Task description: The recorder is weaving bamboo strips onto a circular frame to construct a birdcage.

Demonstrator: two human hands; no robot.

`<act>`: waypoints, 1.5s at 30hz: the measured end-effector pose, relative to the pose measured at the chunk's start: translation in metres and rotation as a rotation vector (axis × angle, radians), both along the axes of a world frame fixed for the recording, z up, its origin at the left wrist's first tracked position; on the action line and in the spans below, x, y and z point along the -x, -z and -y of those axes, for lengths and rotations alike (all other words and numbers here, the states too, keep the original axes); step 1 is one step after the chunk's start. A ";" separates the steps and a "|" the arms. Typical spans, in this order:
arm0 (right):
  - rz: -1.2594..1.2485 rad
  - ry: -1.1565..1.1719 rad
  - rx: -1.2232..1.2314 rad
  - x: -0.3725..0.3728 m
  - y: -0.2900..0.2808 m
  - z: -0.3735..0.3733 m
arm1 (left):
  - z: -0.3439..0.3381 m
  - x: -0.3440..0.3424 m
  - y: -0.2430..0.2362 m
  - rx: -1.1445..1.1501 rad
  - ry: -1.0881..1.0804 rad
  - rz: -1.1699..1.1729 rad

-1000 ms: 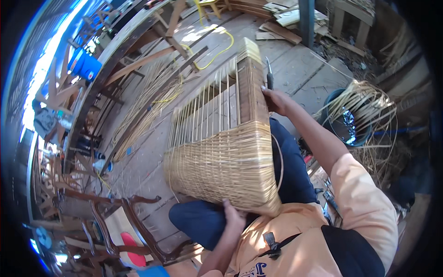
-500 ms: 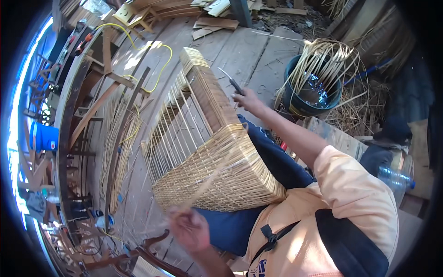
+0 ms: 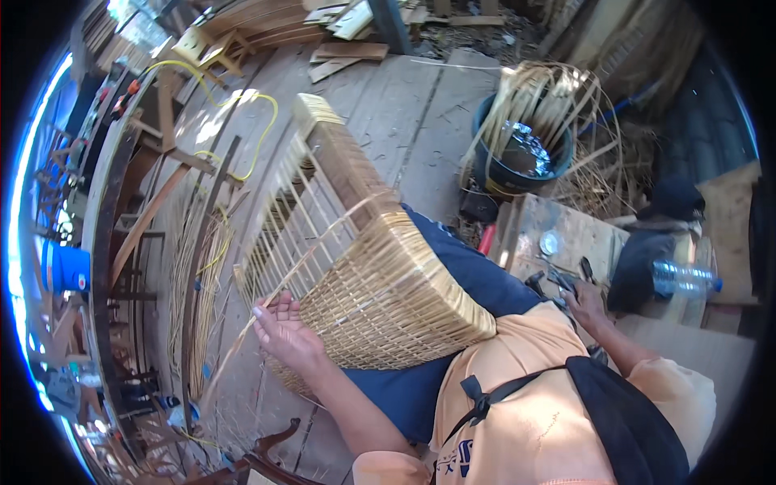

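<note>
A partly woven cane frame [image 3: 404, 319] lies slanted across my lap, finely woven at the near end, with bare lengthwise strands and a wooden bar farther off. My left hand [image 3: 287, 331] is at its left, closed on a long pale strip [image 3: 339, 218] that crosses the open strands. My right hand [image 3: 588, 311] has its fingers curled at some metal tools [image 3: 558, 279] on a worn board [image 3: 570, 234] to my right; exactly what they grip is too small to make out.
A bucket [image 3: 489, 174] of water and soaking strips stands front right. A clear bottle [image 3: 679, 277] lies right. Long cane strips [image 3: 206, 323], a yellow cord [image 3: 267, 113] and a long wooden bench [image 3: 109, 259] are left. Wood offcuts [image 3: 347, 52] lie ahead.
My right hand has moved from beside the frame's far bar, where it held a bladed tool, down to the board. My left hand left the frame's underside and rose with the strip.
</note>
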State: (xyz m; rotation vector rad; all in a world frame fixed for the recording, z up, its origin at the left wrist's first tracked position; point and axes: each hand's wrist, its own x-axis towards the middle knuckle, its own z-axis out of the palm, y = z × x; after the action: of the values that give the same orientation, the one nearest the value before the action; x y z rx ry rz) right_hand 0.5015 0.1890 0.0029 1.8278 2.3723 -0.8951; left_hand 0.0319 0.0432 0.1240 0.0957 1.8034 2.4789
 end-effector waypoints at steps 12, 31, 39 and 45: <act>-0.525 -0.011 -0.065 0.085 -0.037 -0.100 | -0.179 -0.004 -0.116 0.568 0.282 -1.389; -0.782 0.534 0.086 0.090 0.000 -0.249 | -0.254 -0.022 0.019 0.963 1.581 -0.387; 0.072 -0.032 -0.068 0.011 0.064 -0.066 | -0.242 0.014 0.019 1.335 1.582 -0.965; 0.072 -0.031 0.059 0.006 0.048 -0.063 | -0.250 0.016 0.006 1.459 1.612 -0.794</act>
State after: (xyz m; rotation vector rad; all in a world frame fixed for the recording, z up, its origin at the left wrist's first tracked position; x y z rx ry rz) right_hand 0.4953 0.2525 -0.0451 1.7656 2.2997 -0.8718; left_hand 0.0163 0.2931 0.1178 1.5945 1.7861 -0.1238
